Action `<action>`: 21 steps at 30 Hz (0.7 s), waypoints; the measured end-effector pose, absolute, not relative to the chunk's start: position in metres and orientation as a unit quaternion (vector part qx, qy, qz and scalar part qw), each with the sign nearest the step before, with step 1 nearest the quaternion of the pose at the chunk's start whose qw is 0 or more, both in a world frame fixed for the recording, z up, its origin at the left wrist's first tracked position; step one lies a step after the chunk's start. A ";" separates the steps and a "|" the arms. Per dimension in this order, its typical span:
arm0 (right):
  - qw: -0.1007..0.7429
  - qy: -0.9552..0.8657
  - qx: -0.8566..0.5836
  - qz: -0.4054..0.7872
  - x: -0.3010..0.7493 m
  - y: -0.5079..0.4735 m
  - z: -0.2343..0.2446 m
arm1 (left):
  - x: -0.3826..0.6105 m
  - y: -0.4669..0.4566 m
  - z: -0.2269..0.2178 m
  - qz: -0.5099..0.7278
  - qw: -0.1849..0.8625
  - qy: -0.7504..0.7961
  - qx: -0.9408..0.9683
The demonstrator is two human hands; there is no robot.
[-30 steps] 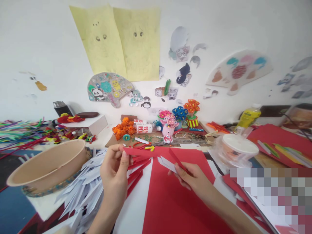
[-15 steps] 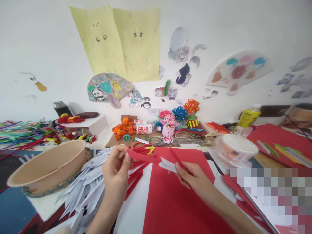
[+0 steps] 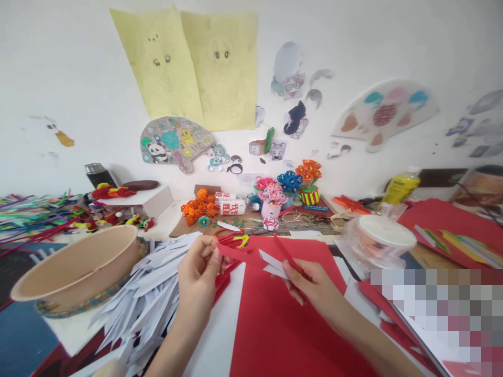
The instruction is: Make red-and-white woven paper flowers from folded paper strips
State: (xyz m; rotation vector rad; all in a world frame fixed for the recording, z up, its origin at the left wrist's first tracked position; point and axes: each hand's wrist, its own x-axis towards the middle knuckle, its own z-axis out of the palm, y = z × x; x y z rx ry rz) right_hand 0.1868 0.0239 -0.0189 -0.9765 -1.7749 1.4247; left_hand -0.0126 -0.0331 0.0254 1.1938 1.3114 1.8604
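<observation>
My left hand (image 3: 199, 272) pinches one end of a narrow red paper strip (image 3: 239, 255) between thumb and fingertips. My right hand (image 3: 310, 283) is closed on the strip's other end, where the paper folds and shows its white back (image 3: 273, 264). The strip hangs just above a large red paper sheet (image 3: 275, 319) lying on the table. More red strips (image 3: 223, 272) lie fanned out under my left hand.
A tan paper bowl (image 3: 74, 267) stands at the left beside a heap of white pointed paper pieces (image 3: 149, 293). A clear lidded tub (image 3: 379, 238), a yellow bottle (image 3: 398, 188), small craft flower pots (image 3: 288, 188) and pipe cleaners (image 3: 31, 214) crowd the back.
My left hand has moved right and slightly down with its end of the strip, closer to my right hand. The right hand has barely moved.
</observation>
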 end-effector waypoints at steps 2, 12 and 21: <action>0.325 -0.685 -0.368 0.537 0.187 0.024 -0.018 | -0.014 -0.034 0.029 0.684 0.284 0.501 0.449; 0.306 -0.696 -0.365 0.537 0.188 0.023 -0.017 | -0.019 -0.033 0.035 0.665 0.294 0.507 0.464; 0.317 -0.689 -0.378 0.531 0.186 0.022 -0.019 | -0.010 -0.032 0.026 0.545 0.310 0.551 0.551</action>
